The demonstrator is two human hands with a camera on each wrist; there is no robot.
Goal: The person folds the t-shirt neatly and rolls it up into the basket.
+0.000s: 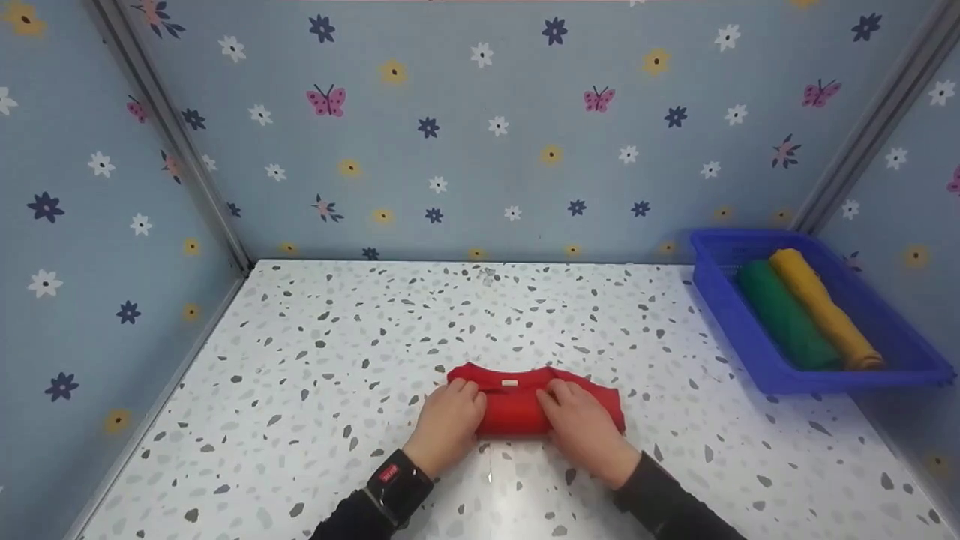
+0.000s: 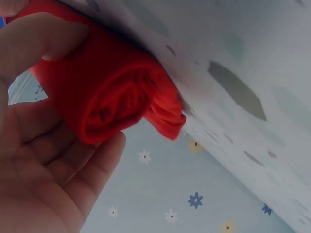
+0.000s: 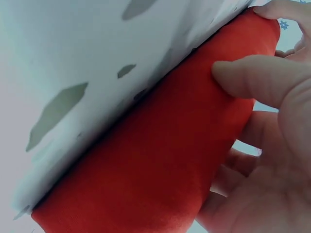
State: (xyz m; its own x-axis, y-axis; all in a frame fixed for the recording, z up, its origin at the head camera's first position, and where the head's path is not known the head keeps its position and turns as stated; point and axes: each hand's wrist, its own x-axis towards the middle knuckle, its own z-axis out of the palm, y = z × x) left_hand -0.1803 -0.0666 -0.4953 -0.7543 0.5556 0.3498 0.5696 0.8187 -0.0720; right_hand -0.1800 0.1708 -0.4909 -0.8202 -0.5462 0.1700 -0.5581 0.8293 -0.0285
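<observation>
A red shirt (image 1: 517,414) lies on the table, rolled up from its near side, with the neckline and a small white label (image 1: 510,382) showing at the far edge. Near the roll's left end, my left hand (image 1: 448,424) holds it, thumb on the near side and fingers over the top. The left wrist view shows the spiral layers at the end of the red roll (image 2: 116,104). My right hand (image 1: 589,431) grips the roll toward its right part; in the right wrist view, the thumb (image 3: 257,80) presses the smooth red cloth (image 3: 146,150).
At the right stands a blue plastic basket (image 1: 739,330) holding a green cloth roll (image 1: 787,315) and a yellow cloth roll (image 1: 825,307). The speckled white table (image 1: 322,352) is bordered by patterned walls (image 1: 480,97) at the back and both sides.
</observation>
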